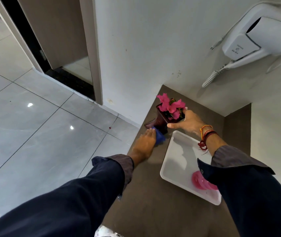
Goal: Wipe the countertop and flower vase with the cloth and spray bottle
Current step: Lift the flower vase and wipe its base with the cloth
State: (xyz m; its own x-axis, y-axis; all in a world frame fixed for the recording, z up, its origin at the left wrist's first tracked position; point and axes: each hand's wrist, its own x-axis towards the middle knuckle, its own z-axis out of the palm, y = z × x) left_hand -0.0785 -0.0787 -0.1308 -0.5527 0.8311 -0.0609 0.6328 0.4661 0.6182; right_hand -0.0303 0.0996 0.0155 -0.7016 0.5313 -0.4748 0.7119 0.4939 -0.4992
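Note:
A dark maroon flower vase [160,121] with pink flowers [170,106] stands near the far left edge of the dark brown countertop [150,199]. My right hand [188,122] grips the vase's rim from the right side. My left hand [144,144] presses a blue cloth [210,138] against the vase's base on the countertop. A pink object, which may be the spray bottle [201,182], lies in the white tray, mostly hidden behind my right sleeve.
A white rectangular tray [177,161] sits on the countertop right of the vase. A wall-mounted white hair dryer [263,38] with a coiled cord hangs above at the right. Grey tiled floor [33,125] and a doorway lie to the left.

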